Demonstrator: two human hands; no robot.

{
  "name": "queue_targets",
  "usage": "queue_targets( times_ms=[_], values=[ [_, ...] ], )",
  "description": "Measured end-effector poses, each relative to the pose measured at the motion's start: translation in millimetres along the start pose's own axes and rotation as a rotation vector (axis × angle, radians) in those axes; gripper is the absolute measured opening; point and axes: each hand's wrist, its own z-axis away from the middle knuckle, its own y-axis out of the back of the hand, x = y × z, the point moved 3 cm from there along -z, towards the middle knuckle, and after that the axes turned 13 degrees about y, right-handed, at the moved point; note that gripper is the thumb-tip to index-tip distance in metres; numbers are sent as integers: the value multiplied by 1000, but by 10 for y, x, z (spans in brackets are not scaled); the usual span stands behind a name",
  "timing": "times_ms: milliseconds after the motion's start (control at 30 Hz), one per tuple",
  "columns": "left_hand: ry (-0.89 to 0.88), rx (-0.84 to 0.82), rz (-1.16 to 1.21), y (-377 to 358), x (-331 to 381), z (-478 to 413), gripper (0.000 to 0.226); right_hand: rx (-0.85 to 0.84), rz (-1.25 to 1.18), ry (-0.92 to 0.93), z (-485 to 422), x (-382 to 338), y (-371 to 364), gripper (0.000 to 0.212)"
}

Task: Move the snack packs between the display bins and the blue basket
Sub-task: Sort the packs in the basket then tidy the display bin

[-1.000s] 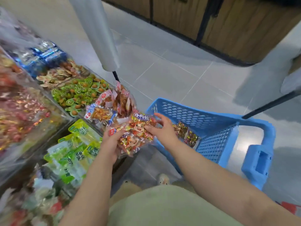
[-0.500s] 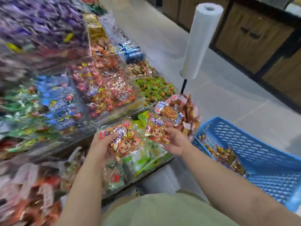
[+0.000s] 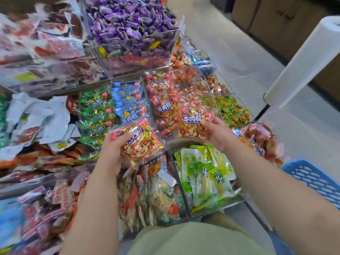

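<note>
My left hand [image 3: 112, 150] grips a red and gold beef-cube snack pack [image 3: 142, 144] with a cartoon face, held above the front bins. My right hand [image 3: 218, 134] pinches a second pack of the same kind [image 3: 192, 124] by its right edge, at the near edge of the clear bin of matching red packs [image 3: 165, 100]. The blue basket [image 3: 316, 181] shows only as a corner of mesh at the right edge, behind my right forearm. Its inside is out of view.
Clear bins cover the counter: purple candies [image 3: 132, 24] at the back, blue packs [image 3: 128, 102], green packs [image 3: 93, 111], green-wrapped nuts [image 3: 231, 109], pale green pouches [image 3: 206, 173] in front. A white roll of plastic bags [image 3: 303, 61] stands on a pole to the right, above grey floor tiles.
The view swung left from the basket to the display bins. Both hands carried their packs away from the basket to the bins, and the right pack now sits at the red-pack bin.
</note>
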Motion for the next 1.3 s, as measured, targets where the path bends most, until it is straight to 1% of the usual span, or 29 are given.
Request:
queue_targets(
  times_ms=[67,100,133,200,233,300,333,400,467,567,600,700,767,833,900,933,967,1067,1167,1200,1233,1267,1300],
  values=[
    [12,-5,23,-20,37,19,62,-2,74,66,-273,-114,-140,21],
    [14,-7,26,-39,53,23,66,-10,131,92,-407,-153,-211,24],
    [8,-10,25,-56,73,19,64,-26,220,109,-541,-179,-284,30],
    [-1,-7,36,-82,121,-3,56,-97,435,114,-767,-183,-431,49],
    [-3,0,46,-97,147,-15,56,-139,492,96,-855,-161,-505,55],
    [-3,1,67,-119,205,-40,62,-180,470,46,-1032,-110,-589,63],
    [-4,0,82,-120,233,-53,62,-163,403,38,-1124,-129,-602,60],
    [-7,14,110,-138,300,-74,63,-83,294,90,-1330,-301,-556,44],
    [-10,17,105,-175,342,-113,65,-16,398,183,-1557,-536,-450,36],
    [-17,8,102,-292,371,-190,54,-2,574,270,-1858,-763,-367,33],
    [-17,8,107,-337,377,-218,53,-1,581,293,-1928,-811,-363,30],
    [-21,4,104,-491,408,-305,62,60,495,384,-2051,-938,-318,30],
    [-31,23,113,-556,443,-372,57,103,498,455,-2074,-978,-270,26],
    [-39,28,108,-614,491,-438,50,78,648,461,-2088,-903,-266,24],
    [-32,31,71,-666,543,-513,46,-33,828,420,-2097,-733,-336,24],
    [-25,41,56,-684,562,-555,42,-66,858,397,-2101,-636,-365,25],
    [-19,53,45,-698,580,-601,37,-67,861,369,-2110,-554,-385,28],
    [-8,85,28,-729,636,-723,29,3,892,228,-2146,-414,-406,56],
    [11,102,2,-752,659,-813,30,58,925,133,-2191,-349,-500,68],
    [17,96,-6,-757,660,-839,31,89,924,134,-2170,-331,-547,75],
    [20,87,-15,-766,659,-866,35,120,948,173,-2128,-310,-585,83],
    [27,75,-22,-769,657,-893,44,133,1013,248,-2063,-281,-611,91],
    [38,60,-25,-785,662,-910,57,119,1115,339,-1988,-239,-628,96]
  ],
)
